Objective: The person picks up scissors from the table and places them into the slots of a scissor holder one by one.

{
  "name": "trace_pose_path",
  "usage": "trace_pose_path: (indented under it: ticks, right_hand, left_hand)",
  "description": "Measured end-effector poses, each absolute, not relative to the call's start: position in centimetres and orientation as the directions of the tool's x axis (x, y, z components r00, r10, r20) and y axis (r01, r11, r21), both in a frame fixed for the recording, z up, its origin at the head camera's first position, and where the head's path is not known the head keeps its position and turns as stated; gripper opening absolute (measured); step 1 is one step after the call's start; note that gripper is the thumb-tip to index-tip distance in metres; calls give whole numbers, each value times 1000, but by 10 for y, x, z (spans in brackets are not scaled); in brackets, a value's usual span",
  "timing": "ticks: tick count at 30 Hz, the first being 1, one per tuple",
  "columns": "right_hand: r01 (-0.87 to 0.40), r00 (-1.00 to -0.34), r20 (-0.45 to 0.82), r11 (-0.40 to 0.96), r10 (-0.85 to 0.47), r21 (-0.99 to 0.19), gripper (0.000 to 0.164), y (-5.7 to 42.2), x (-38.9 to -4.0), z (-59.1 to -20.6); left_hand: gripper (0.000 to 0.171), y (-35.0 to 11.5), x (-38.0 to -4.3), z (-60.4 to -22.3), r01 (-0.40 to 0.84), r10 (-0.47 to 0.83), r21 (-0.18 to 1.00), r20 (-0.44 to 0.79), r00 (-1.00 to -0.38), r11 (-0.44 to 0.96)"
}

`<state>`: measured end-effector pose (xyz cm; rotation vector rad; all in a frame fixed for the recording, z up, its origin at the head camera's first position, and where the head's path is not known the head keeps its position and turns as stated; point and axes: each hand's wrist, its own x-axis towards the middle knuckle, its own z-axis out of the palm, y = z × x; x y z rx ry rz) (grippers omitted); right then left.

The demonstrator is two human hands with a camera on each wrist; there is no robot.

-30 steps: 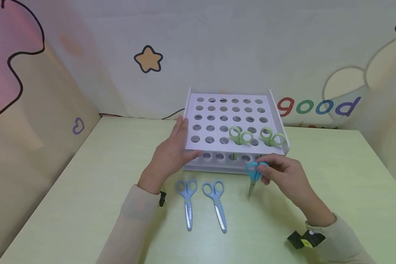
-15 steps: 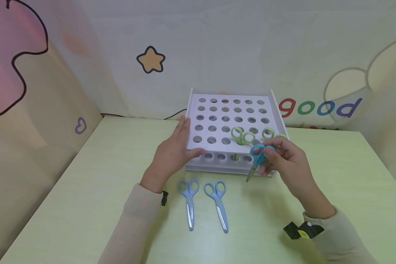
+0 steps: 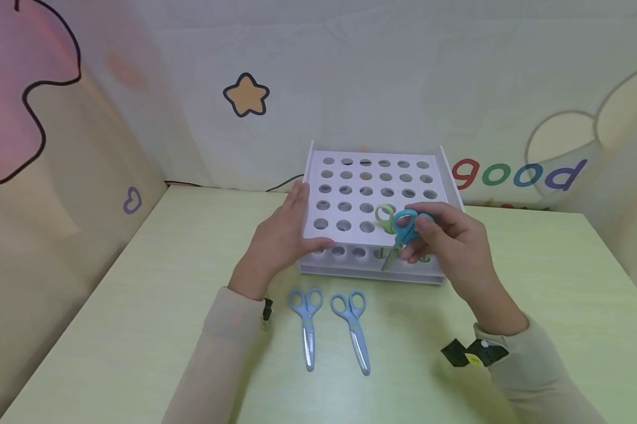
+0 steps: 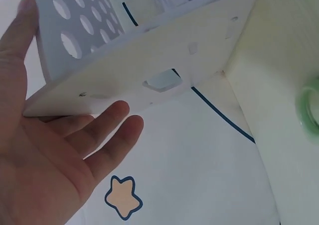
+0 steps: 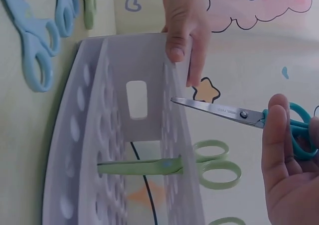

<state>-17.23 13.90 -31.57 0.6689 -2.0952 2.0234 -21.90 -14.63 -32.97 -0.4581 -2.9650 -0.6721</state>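
Note:
My right hand (image 3: 456,241) pinches teal-handled scissors (image 3: 405,231) by the handles, blades down and left, before the rack's front right part. In the right wrist view the blade tip (image 5: 174,100) shows near the perforated panel; I cannot tell if it touches. My left hand (image 3: 276,247) grips the front left corner of the white perforated rack (image 3: 334,198), thumb on the front of the top panel, fingers along the side wall. Green scissors (image 5: 139,167) stand through holes of the rack, handles above; another green handle (image 5: 229,220) shows beside them, hidden by my right hand in the head view.
Two light blue scissors (image 3: 309,330) (image 3: 355,330) lie on the pale green table (image 3: 138,330), in front of the rack. A green ring (image 4: 310,108) shows partly at the left wrist view's edge. Behind the rack hangs a printed cloth backdrop (image 3: 350,70).
My right hand has lifted the teal scissors from in front of the rack, up and slightly left, to the top panel's front edge. The left hand keeps its place on the rack.

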Motion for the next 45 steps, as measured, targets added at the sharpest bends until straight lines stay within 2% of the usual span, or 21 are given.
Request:
trace_pose_path:
  ticks: [8,14,18,30,45]
  right_hand:
    - [-444,-886,446,-48,-129,-895,27,129,-179,-299]
    - [-476,-865,491,-141,-105,-868,25,115,-188,-298]
    - [-489,-857,504,-145,-102,-860,24,109,-194,-300]
    - [-528,-847,525,21,-87,-849,26,94,-205,-305]
    - [-585,-810,577,65,-103,-809,24,79,-205,-303]
  left_hand:
    - [132,-144,-222,-334,301,266,469,141,-954,831]
    - [128,-144,-219,-334,277,244,471,131,-961,837]
    - [125,-144,-217,-334,257,230,476,116,-966,841]
    - [125,-143,-219,-335,262,238,474,113,-965,840]
    - [122,-143,-220,-336,262,237,481,114,-965,837]
